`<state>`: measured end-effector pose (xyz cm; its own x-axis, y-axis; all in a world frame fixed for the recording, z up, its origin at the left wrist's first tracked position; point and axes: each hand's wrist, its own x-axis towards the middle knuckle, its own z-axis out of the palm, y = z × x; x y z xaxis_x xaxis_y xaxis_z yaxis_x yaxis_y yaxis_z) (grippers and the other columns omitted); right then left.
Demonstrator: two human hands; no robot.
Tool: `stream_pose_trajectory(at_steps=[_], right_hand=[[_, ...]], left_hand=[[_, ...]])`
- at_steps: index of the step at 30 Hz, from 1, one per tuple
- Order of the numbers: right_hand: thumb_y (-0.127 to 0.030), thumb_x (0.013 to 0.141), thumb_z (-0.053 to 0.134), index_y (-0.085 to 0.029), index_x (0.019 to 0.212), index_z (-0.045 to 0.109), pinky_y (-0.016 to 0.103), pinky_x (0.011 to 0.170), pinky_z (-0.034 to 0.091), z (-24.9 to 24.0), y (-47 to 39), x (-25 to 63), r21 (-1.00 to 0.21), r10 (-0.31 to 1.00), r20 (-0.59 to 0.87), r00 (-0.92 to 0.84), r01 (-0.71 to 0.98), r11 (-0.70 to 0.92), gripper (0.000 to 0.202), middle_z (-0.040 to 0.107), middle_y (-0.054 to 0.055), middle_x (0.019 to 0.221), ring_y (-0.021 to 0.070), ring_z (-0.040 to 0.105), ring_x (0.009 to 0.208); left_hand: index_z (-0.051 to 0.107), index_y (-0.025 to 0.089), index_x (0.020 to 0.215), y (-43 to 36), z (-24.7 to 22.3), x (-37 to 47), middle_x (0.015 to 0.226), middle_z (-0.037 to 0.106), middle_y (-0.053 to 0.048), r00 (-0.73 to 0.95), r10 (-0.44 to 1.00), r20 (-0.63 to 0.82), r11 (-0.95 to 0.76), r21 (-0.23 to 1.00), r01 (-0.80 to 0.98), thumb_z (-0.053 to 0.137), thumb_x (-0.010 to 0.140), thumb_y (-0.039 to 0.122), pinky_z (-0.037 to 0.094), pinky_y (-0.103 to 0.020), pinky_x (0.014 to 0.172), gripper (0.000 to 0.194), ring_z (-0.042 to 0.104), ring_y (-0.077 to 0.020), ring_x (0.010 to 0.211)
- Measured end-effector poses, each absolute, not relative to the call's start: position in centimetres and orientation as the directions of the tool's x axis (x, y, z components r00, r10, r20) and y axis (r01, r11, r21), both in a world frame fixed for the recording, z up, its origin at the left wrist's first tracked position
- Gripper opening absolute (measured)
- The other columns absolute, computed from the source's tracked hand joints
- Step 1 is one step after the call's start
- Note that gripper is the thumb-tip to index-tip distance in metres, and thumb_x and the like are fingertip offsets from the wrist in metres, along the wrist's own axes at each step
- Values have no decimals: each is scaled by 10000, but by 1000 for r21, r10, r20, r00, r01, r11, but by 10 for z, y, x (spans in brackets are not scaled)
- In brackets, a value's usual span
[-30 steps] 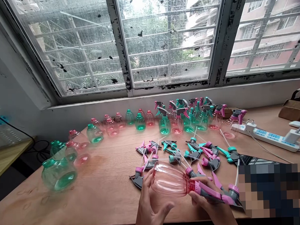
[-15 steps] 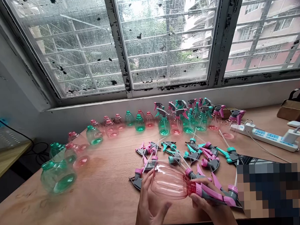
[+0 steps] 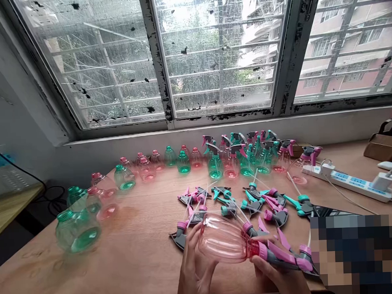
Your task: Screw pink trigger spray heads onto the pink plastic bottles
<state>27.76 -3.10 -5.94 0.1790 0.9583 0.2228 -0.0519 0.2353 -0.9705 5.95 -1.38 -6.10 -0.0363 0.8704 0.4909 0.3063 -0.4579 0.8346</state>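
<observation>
A clear pink spray bottle [image 3: 223, 240] lies tilted on its side between my hands above the table, its neck pointing right. My left hand [image 3: 195, 260] is wrapped round the rounded base end, thumb below and fingers behind. At the neck, my right hand [image 3: 271, 264] grips the pink collar of the grey and pink spray head [image 3: 285, 257], which sits on the bottle mouth. Just behind the bottle lie several loose spray heads [image 3: 228, 206], pink-grey and teal-grey, with thin white tubes.
Bottles without heads, such as a green bottle [image 3: 78, 232], line the left and back of the wooden table [image 3: 138, 252]. Several bottles with heads [image 3: 231, 163] stand by the wall. To the right are a power strip [image 3: 348, 180], a brown box [image 3: 384, 140] and a blurred-out patch.
My left thumb has come up against the underside of the bottle. The bottle and both hands are otherwise nearly in place; the whole view has shifted slightly.
</observation>
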Motion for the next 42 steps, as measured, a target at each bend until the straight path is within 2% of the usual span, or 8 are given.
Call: stream_pose_trajectory(at_steps=[5, 8, 14, 20, 24, 31, 36, 42], right_hand=[[-333, 746, 843, -264, 932, 774, 242, 427, 578, -59, -31, 273, -967, 951, 224, 212, -69, 244, 210, 761, 9, 780, 181, 644, 485], [-292, 750, 834, -286, 950, 766, 219, 411, 568, -63, -30, 274, -965, 948, 243, 206, -52, 259, 212, 755, -7, 755, 175, 641, 481], [-288, 825, 771, -277, 994, 748, 252, 523, 629, -65, -28, 284, -973, 969, 228, 99, 63, 223, 172, 786, 14, 855, 202, 699, 562], [-252, 770, 806, -285, 969, 756, 225, 483, 585, -66, -28, 277, -960, 946, 278, 165, 10, 280, 208, 760, -10, 760, 180, 672, 530], [-246, 753, 805, -264, 942, 769, 237, 486, 586, -65, -28, 273, -950, 940, 311, 141, 31, 310, 193, 771, 13, 742, 196, 674, 541], [-351, 743, 844, -251, 947, 770, 218, 451, 585, -63, -30, 273, -976, 958, 191, 212, -62, 209, 238, 747, -1, 768, 153, 633, 490], [-318, 733, 861, -273, 953, 786, 196, 454, 567, -64, -29, 270, -963, 953, 232, 194, -90, 253, 236, 747, -11, 748, 141, 631, 491], [-328, 721, 872, -276, 944, 784, 193, 462, 588, -64, -28, 271, -968, 955, 213, 209, -84, 234, 246, 729, -27, 717, 153, 655, 508]], left_hand=[[469, 289, 1458, -14, -65, 59, 1486, 574, -120, -28, 881, 472, -428, 821, 377, 718, 814, 606, 391, -545, 1186, 759, 487, -375, 1417], [494, 272, 1437, -14, -64, 58, 1496, 564, -127, -44, 899, 436, -397, 853, 339, 657, 873, 589, 389, -525, 1190, 668, 470, -361, 1433], [532, 292, 1413, -13, -66, 58, 1493, 569, -111, -48, 888, 458, -420, 848, 322, 720, 857, 515, 344, -548, 1220, 627, 437, -358, 1456], [470, 276, 1445, -13, -68, 58, 1524, 498, -143, -40, 884, 466, -444, 863, 243, 771, 750, 625, 329, -567, 1220, 834, 434, -393, 1441], [507, 250, 1427, -11, -63, 59, 1522, 476, -156, -84, 871, 485, -456, 859, 231, 733, 802, 602, 366, -556, 1202, 753, 484, -395, 1398], [545, 313, 1392, -10, -67, 61, 1442, 568, -102, -95, 836, 541, -491, 813, 313, 732, 849, 508, 389, -549, 1192, 606, 519, -353, 1376], [504, 292, 1423, -12, -65, 62, 1493, 513, -116, -78, 820, 567, -522, 796, 306, 784, 776, 560, 361, -551, 1213, 755, 448, -372, 1427], [513, 296, 1424, -10, -65, 62, 1545, 457, -123, -96, 818, 567, -516, 797, 312, 730, 823, 570, 364, -589, 1200, 695, 436, -386, 1438]])
